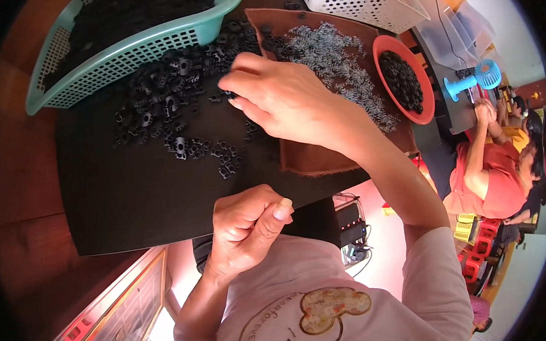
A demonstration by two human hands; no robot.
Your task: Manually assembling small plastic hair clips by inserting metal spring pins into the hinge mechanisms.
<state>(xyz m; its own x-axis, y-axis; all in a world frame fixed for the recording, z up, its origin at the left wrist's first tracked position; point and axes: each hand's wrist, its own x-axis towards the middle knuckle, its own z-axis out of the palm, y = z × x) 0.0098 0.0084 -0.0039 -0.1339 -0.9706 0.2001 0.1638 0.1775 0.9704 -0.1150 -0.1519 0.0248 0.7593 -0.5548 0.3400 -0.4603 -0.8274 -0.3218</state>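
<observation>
1. Working over the black mat [132,196], I see the teal basket [137,48] up-left of my pinch.
2. Brown cloth [322,158] with small metal springs [335,62] lies right of it.
3. My right hand [281,96] pinches a black plastic clip [229,94] at the pile [171,108].
4. My left hand [248,224] is curled closed near my chest; I cannot tell what it holds.

A mat [114,197] is laid across the middle of the frame. A basket [125,51] is set at its upper left, with small parts [171,108] scattered just below it. A cloth [322,158] is spread right of centre, bearing springs [335,59]. A bowl [427,100] is placed at its right edge; a second basket [363,2] sits at upper right.
</observation>
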